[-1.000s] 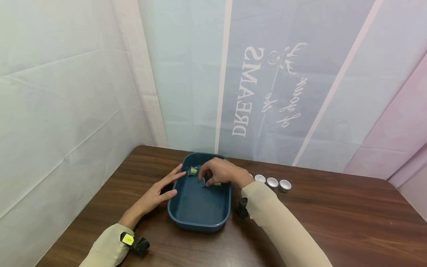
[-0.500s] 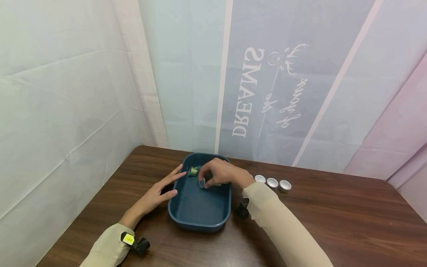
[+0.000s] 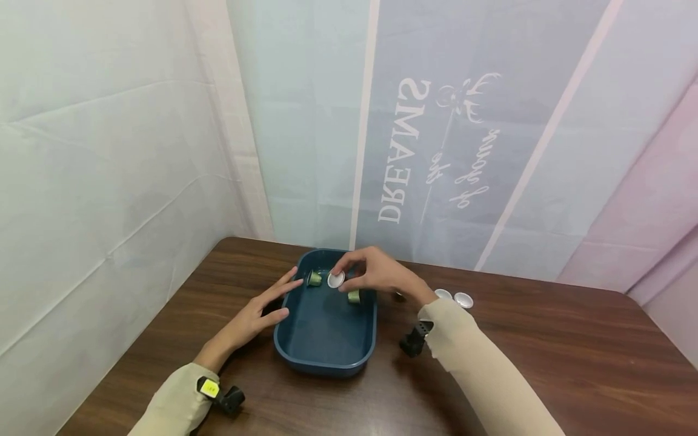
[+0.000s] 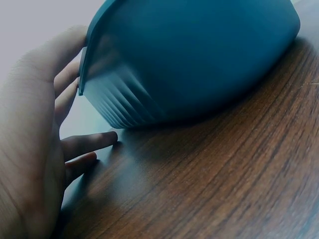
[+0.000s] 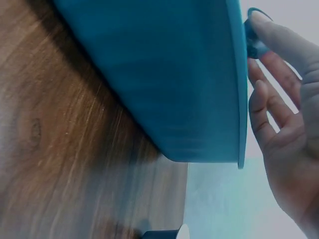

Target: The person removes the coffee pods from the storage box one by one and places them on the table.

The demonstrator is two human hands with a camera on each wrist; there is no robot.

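My right hand (image 3: 376,272) pinches a coffee capsule (image 3: 335,279) between thumb and fingers, over the far half of a dark blue plastic bin (image 3: 327,367). The capsule's silvery lid faces up toward the head camera. From the right wrist view, the capsule (image 5: 255,44) shows just above the bin's rim. Two green capsules lie on their sides inside the bin: one capsule (image 3: 314,278) by the left wall, another capsule (image 3: 354,297) by the right. My left hand (image 3: 253,318) rests along the bin's left rim, fingers extended and spread.
Right of the bin, a capsule (image 3: 464,300) and a neighbouring capsule (image 3: 443,294) stand lid up on the brown wooden table (image 3: 545,351). My right wrist partly covers a further capsule (image 3: 400,297). A printed curtain (image 3: 305,151) hangs behind the table.
My right hand has lifted the capsule from low in the bin and shifted slightly right and away, tipping its lid upward. The left hand and the bin stay nearly where they were.
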